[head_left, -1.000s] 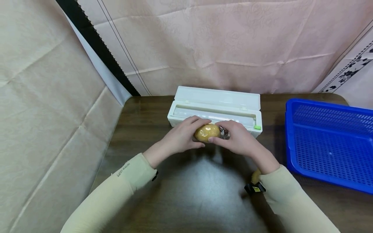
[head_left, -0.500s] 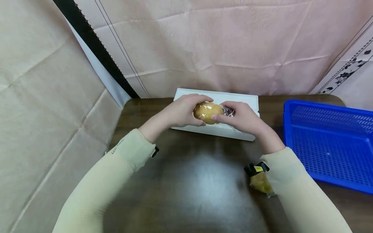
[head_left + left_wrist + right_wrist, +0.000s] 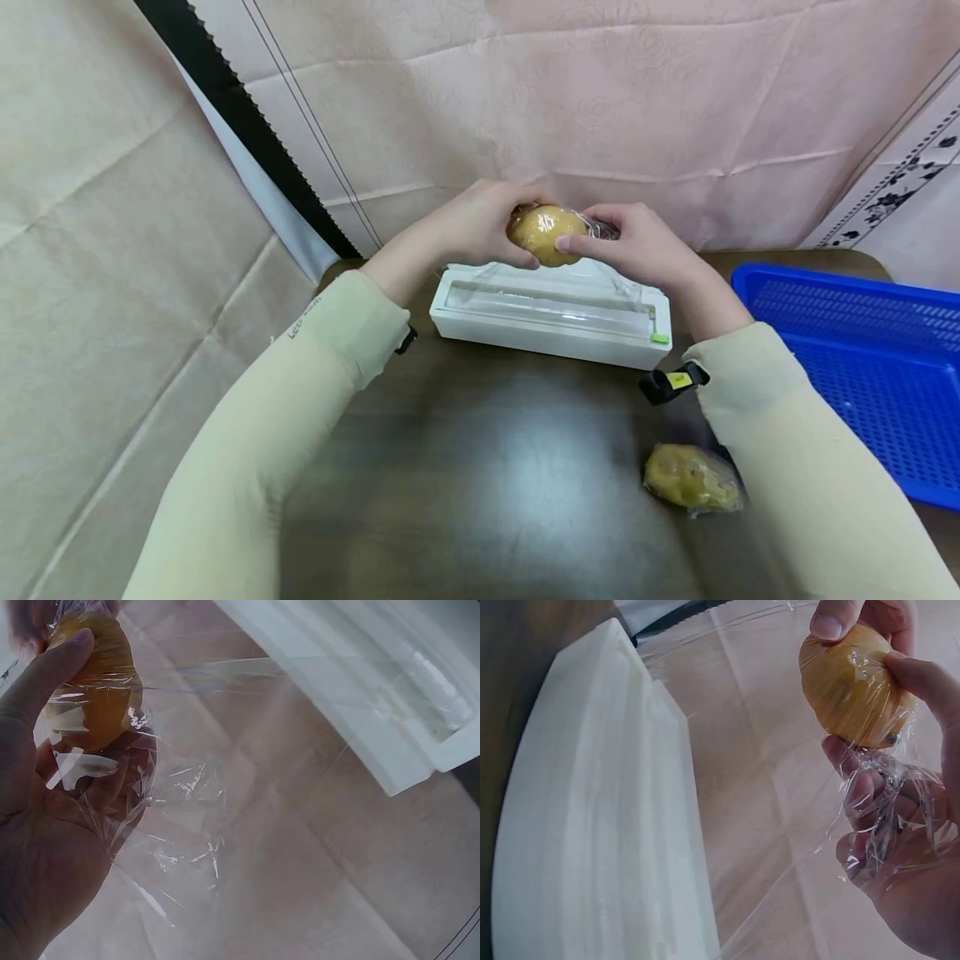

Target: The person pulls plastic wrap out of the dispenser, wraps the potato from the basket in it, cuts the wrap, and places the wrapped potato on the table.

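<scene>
My two hands hold a yellow potato (image 3: 544, 236) up over the back of the table, partly wrapped in clear cling film (image 3: 187, 802). The left hand (image 3: 483, 225) grips its left end, thumb below and fingers above in the head view. From the right, my right hand (image 3: 637, 246) pinches the other end, and gathered film bunches in its palm in the right wrist view. Below them stands a white cling film dispenser (image 3: 525, 335), lid raised, its roll showing. A sheet of film stretches from the potato down to the dispenser.
Another potato (image 3: 690, 477), wrapped in film, lies on the brown table (image 3: 480, 483) beside my right forearm. A blue perforated basket (image 3: 885, 367) stands at the right. Pale cloth (image 3: 600, 100) hangs behind the table, and more covers the left side.
Both hands have lifted the potato up and away from me, from the dispenser's front to above its lid. Film now stretches out below it. The right forearm has uncovered the wrapped potato.
</scene>
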Motion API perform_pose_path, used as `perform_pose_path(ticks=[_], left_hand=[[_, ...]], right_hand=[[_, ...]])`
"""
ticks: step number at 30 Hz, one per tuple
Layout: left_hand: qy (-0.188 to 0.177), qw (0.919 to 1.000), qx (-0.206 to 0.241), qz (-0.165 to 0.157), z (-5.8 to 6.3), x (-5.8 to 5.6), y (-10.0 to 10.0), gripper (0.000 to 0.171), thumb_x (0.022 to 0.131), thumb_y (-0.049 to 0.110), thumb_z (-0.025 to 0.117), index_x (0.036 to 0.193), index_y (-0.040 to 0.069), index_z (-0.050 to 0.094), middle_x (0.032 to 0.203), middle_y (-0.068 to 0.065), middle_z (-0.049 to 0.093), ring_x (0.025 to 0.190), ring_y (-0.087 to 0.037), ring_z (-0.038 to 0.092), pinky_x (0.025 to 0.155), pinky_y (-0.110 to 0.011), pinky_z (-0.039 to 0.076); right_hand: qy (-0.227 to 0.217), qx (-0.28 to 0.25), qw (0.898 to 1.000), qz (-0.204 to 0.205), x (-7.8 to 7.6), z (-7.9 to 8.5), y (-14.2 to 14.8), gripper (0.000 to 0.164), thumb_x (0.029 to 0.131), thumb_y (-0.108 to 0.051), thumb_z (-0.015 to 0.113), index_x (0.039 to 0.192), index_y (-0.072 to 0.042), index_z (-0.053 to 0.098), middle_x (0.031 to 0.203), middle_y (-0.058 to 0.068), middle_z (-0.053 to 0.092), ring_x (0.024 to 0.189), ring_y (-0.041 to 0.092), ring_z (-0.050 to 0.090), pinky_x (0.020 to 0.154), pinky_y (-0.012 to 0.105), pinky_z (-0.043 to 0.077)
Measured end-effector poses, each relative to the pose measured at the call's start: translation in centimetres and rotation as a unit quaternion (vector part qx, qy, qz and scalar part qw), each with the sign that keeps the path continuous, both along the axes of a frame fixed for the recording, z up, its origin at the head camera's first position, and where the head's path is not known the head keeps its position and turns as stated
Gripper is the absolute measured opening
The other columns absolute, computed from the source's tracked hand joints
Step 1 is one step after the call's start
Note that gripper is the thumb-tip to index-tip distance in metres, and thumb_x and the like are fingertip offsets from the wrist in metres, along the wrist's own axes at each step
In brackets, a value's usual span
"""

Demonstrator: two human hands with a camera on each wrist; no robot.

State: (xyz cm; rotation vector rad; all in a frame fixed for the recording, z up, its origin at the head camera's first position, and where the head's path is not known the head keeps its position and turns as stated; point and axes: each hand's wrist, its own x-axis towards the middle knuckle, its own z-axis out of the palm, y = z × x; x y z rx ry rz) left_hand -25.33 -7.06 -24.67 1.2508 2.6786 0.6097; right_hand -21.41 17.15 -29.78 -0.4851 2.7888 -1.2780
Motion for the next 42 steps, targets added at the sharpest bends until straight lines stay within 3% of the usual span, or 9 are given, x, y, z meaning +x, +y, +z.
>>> perform_pose_path(ticks=[11, 16, 22, 25, 30, 36, 42], left_hand=[[0.0, 0.9994, -0.029, 0.017, 3.0, 0.6, 0.1, 0.062, 0.087, 0.021, 0.09, 0.143, 0.015, 0.064, 0.128, 0.0, 0.07, 0.111, -0.017, 0.061, 0.096, -0.033, 0.051], [0.004, 0.9992, -0.036, 0.013, 3.7, 1.4, -0.1, 0.063, 0.087, 0.024, 0.091, 0.143, 0.017, 0.064, 0.127, 0.003, 0.07, 0.111, -0.015, 0.061, 0.097, -0.032, 0.051], [0.005, 0.9998, -0.013, -0.011, 3.7, 3.0, -0.6, 0.058, 0.083, 0.02, 0.094, 0.135, 0.018, 0.068, 0.12, 0.004, 0.071, 0.107, -0.015, 0.063, 0.095, -0.034, 0.052], [-0.002, 0.9997, -0.01, -0.022, 3.0, 4.2, -1.1, 0.058, 0.083, 0.019, 0.094, 0.135, 0.016, 0.068, 0.121, 0.003, 0.071, 0.106, -0.015, 0.063, 0.094, -0.033, 0.052], [0.006, 0.9995, -0.02, -0.024, 0.8, 6.8, -2.1, 0.062, 0.082, 0.023, 0.094, 0.136, 0.011, 0.067, 0.123, 0.001, 0.07, 0.108, -0.015, 0.062, 0.094, -0.033, 0.051], [0.023, 0.9994, -0.016, -0.023, -2.9, 10.0, -3.1, 0.064, 0.078, 0.021, 0.096, 0.134, 0.01, 0.068, 0.12, -0.004, 0.07, 0.106, -0.018, 0.063, 0.093, -0.036, 0.053], [0.035, 0.999, -0.006, -0.029, -7.2, 12.3, -3.6, 0.067, 0.077, 0.018, 0.097, 0.137, 0.012, 0.067, 0.123, -0.003, 0.07, 0.108, -0.017, 0.065, 0.093, -0.036, 0.056]], right_hand=[[0.009, -0.007, 1.0, 0.009, 0.0, 2.6, 0.2, 0.047, 0.098, -0.048, 0.074, 0.124, -0.009, 0.076, 0.112, 0.009, 0.07, 0.094, 0.022, 0.057, 0.074, 0.026, 0.048], [0.008, -0.008, 1.0, 0.006, 1.0, 3.1, 0.0, 0.047, 0.098, -0.05, 0.074, 0.124, -0.01, 0.075, 0.112, 0.008, 0.07, 0.094, 0.022, 0.057, 0.074, 0.028, 0.047], [0.016, -0.018, 1.0, 0.008, 2.7, 2.6, -0.3, 0.043, 0.098, -0.046, 0.076, 0.123, -0.011, 0.076, 0.107, 0.008, 0.07, 0.09, 0.023, 0.056, 0.072, 0.029, 0.046], [0.019, -0.017, 1.0, 0.013, 4.0, 1.8, -0.8, 0.041, 0.097, -0.042, 0.078, 0.124, -0.011, 0.076, 0.106, 0.007, 0.072, 0.091, 0.022, 0.059, 0.074, 0.027, 0.047], [0.037, -0.003, 0.999, 0.036, 6.5, -0.3, -1.6, 0.034, 0.096, -0.037, 0.081, 0.12, -0.014, 0.077, 0.1, 0.003, 0.072, 0.089, 0.02, 0.061, 0.075, 0.028, 0.048], [0.043, -0.007, 0.996, 0.072, 9.1, -3.8, -2.4, 0.033, 0.094, -0.034, 0.084, 0.12, -0.015, 0.076, 0.098, -0.001, 0.073, 0.087, 0.017, 0.063, 0.075, 0.034, 0.053], [0.055, -0.001, 0.995, 0.088, 11.3, -7.7, -2.7, 0.039, 0.092, -0.037, 0.086, 0.125, -0.019, 0.074, 0.113, -0.006, 0.072, 0.099, 0.014, 0.065, 0.084, 0.041, 0.056]])
